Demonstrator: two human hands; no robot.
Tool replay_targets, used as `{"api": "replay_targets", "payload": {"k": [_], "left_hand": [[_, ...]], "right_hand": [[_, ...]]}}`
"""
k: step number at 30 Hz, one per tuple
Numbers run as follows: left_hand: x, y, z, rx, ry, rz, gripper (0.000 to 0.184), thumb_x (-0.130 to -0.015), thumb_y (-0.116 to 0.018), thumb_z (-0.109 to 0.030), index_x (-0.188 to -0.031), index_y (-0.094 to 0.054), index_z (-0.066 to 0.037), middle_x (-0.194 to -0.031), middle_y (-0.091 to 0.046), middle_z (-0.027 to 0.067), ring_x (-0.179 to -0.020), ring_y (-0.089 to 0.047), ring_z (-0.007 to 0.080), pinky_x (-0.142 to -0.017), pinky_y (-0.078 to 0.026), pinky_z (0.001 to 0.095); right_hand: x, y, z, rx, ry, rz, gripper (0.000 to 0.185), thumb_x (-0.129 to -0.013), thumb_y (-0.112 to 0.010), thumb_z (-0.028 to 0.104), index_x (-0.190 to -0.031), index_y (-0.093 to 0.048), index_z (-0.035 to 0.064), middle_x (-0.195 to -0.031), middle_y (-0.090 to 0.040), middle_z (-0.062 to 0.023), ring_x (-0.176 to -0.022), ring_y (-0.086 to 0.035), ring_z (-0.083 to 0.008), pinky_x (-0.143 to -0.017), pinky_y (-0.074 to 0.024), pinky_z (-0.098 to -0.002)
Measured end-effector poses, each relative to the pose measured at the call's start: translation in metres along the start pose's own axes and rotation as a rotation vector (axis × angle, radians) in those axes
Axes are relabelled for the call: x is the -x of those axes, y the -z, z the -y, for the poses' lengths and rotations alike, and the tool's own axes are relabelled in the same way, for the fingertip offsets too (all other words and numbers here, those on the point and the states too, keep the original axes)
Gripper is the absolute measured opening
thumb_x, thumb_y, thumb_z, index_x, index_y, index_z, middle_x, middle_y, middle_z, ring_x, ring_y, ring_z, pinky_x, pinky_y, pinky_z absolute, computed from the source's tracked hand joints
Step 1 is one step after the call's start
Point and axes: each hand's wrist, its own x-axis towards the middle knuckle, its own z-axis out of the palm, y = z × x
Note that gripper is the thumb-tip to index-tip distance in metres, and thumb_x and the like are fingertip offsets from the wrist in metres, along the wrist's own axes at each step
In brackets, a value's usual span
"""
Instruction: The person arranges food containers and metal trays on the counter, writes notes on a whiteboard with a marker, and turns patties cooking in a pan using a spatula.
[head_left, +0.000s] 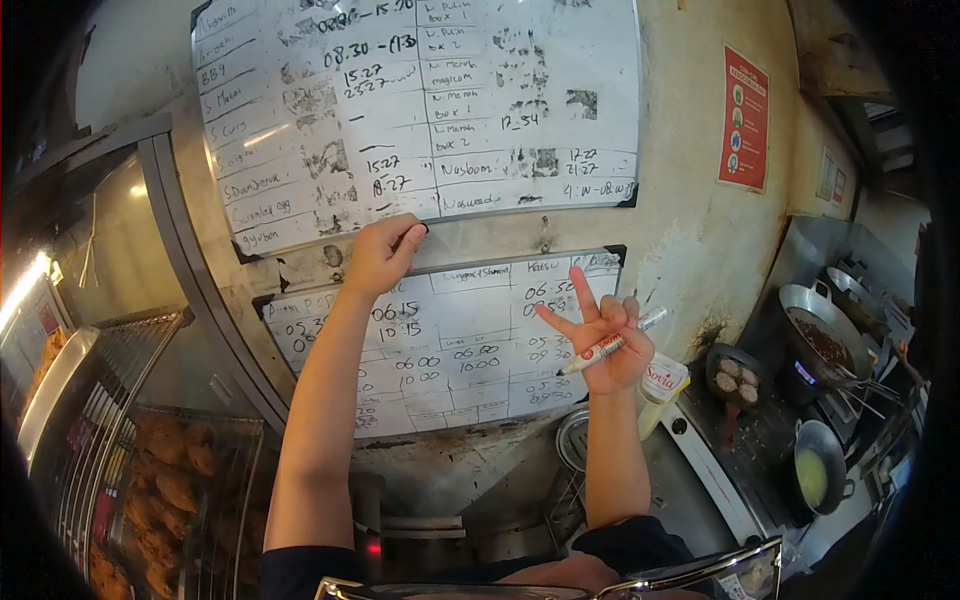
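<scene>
My right hand (612, 352) holds a white marker (603, 349) with red print between thumb and folded fingers. Two of its fingers stretch out toward the lower whiteboard (430, 400), and the marker's dark tip points down left. My left hand (385, 256) is closed in a pinch between the two boards, near the bottom edge of the upper whiteboard (470, 200). A small dark bit shows at its fingertips; what it is cannot be made out. Both boards carry handwritten names and times, with black smudges on the upper one.
At left stands a lit display cabinet with fried chicken (165, 480) on racks. On the right are a wok (815, 335), a pan with round patties (733, 385), and a pot of yellowish liquid (815, 475). A Sovia container (662, 385) stands beside my right forearm. A red poster (745, 118) hangs on the wall.
</scene>
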Motion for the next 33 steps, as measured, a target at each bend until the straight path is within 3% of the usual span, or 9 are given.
{"api": "replay_targets", "payload": {"k": [4,6,7,10,12,13,15,21,33], "left_hand": [[-0.001,0.002,-0.002,-0.026,0.024,0.027,0.028,-0.091,-0.048,-0.019,-0.07,-0.051,-0.001,-0.056,-0.048,0.0014,-0.045,-0.05,0.0082,-0.044,-0.038,0.0221],[-0.002,0.002,0.001,-0.01,0.046,0.036,0.029,-0.091,-0.048,-0.02,-0.07,-0.051,-0.001,-0.056,-0.048,0.0012,-0.045,-0.05,0.0083,-0.043,-0.038,0.0221],[-0.002,0.002,0.001,-0.014,0.047,0.031,0.029,-0.091,-0.048,-0.02,-0.07,-0.051,-0.001,-0.056,-0.048,0.0012,-0.045,-0.05,0.0083,-0.043,-0.038,0.0221],[-0.002,0.001,-0.002,0.01,0.08,0.02,0.03,-0.091,-0.047,-0.021,-0.07,-0.051,-0.001,-0.056,-0.048,0.0011,-0.044,-0.05,0.0083,-0.043,-0.038,0.0221],[-0.002,0.001,-0.003,0.002,0.046,0.005,0.028,-0.089,-0.05,-0.02,-0.068,-0.05,-0.003,-0.049,-0.045,0.0022,-0.041,-0.049,0.0101,-0.042,-0.036,0.0254],[-0.003,0.001,-0.002,-0.003,0.047,0.001,0.028,-0.089,-0.05,-0.02,-0.068,-0.05,-0.003,-0.049,-0.045,0.0022,-0.041,-0.049,0.0101,-0.042,-0.036,0.0254],[-0.002,0.0,0.001,0.017,0.043,0.007,0.028,-0.09,-0.05,-0.021,-0.068,-0.05,-0.003,-0.049,-0.044,0.002,-0.041,-0.049,0.01,-0.042,-0.035,0.025],[-0.002,-0.001,-0.003,0.02,0.041,-0.007,0.028,-0.09,-0.05,-0.02,-0.068,-0.049,-0.002,-0.05,-0.043,0.0018,-0.041,-0.049,0.0098,-0.042,-0.035,0.0248],[-0.001,-0.002,-0.004,0.033,0.041,-0.017,0.028,-0.09,-0.05,-0.018,-0.067,-0.049,-0.002,-0.05,-0.043,0.0018,-0.041,-0.048,0.0094,-0.042,-0.036,0.024]], "right_hand": [[-0.042,-0.008,0.001,0.048,-0.018,0.08,0.016,-0.081,-0.045,0.004,-0.076,-0.059,0.012,-0.079,-0.061,-0.0022,-0.114,-0.05,-0.0314,-0.102,-0.0174,-0.065],[-0.073,-0.053,-0.004,0.435,0.115,-0.206,0.018,-0.087,-0.047,0.014,-0.09,-0.063,0.0076,-0.074,-0.061,-0.0042,-0.084,-0.062,-0.0209,-0.091,-0.042,-0.0456],[-0.091,-0.045,0.006,0.432,0.111,-0.202,0.018,-0.087,-0.047,0.014,-0.09,-0.063,0.0076,-0.074,-0.061,-0.0042,-0.084,-0.062,-0.0209,-0.091,-0.042,-0.0456],[-0.129,-0.03,0.021,0.848,-0.212,0.219,0.025,-0.09,-0.05,0.022,-0.1,-0.063,0.0035,-0.07,-0.063,-0.0045,-0.066,-0.06,-0.0126,-0.066,-0.0489,-0.0274],[-0.141,-0.034,-0.012,1.32,0.333,-0.114,0.021,-0.086,-0.057,0.019,-0.094,-0.064,0.0012,-0.068,-0.064,-0.0061,-0.057,-0.056,-0.0109,-0.052,-0.0454,-0.0232],[-0.15,-0.028,-0.017,1.316,0.332,-0.11,0.021,-0.086,-0.057,0.019,-0.094,-0.064,0.0012,-0.068,-0.064,-0.0061,-0.057,-0.056,-0.0109,-0.052,-0.0454,-0.0232],[-0.164,-0.011,-0.028,1.587,0.673,0.026,0.014,-0.082,-0.06,0.009,-0.09,-0.064,-0.0009,-0.07,-0.064,-0.0093,-0.058,-0.059,-0.0135,-0.053,-0.0456,-0.0242],[-0.169,-0.005,-0.045,1.647,0.778,0.19,0.01,-0.079,-0.061,0.006,-0.086,-0.064,0.0,-0.071,-0.063,-0.012,-0.06,-0.061,-0.0206,-0.054,-0.0466,-0.0264],[-0.174,-0.002,-0.038,1.679,0.844,0.145,0.008,-0.078,-0.059,0.003,-0.084,-0.064,0.0008,-0.072,-0.063,-0.0113,-0.058,-0.06,-0.0225,-0.054,-0.0472,-0.0283]]}}
